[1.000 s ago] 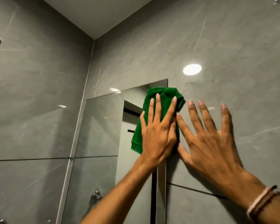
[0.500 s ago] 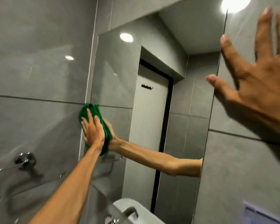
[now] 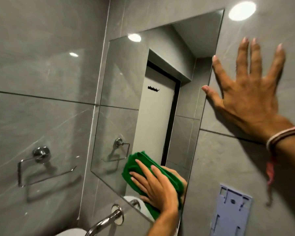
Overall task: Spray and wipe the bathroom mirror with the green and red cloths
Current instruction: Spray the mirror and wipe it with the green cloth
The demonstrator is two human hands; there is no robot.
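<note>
Head view, looking up at a grey tiled wall (image 3: 41,65): far to the left of both hands, a chrome towel ring (image 3: 39,165) is fixed to the tiles. Just below the left hand (image 3: 157,188) a curved chrome tap (image 3: 107,220) comes out of the wall. That left hand lies flat with fingers spread, pressing the green cloth (image 3: 134,166) against the lower right corner of the mirror (image 3: 126,99) — palm over the cloth, not gripping it. Between the two hands the mirror's right edge runs upward. The right hand (image 3: 245,97) is open and empty, fingers splayed on the tiles just beside that edge, thumb touching it — a banded bracelet (image 3: 279,137) at the wrist. Below this hand a pale plastic bracket (image 3: 230,212) sits on the wall.
</note>
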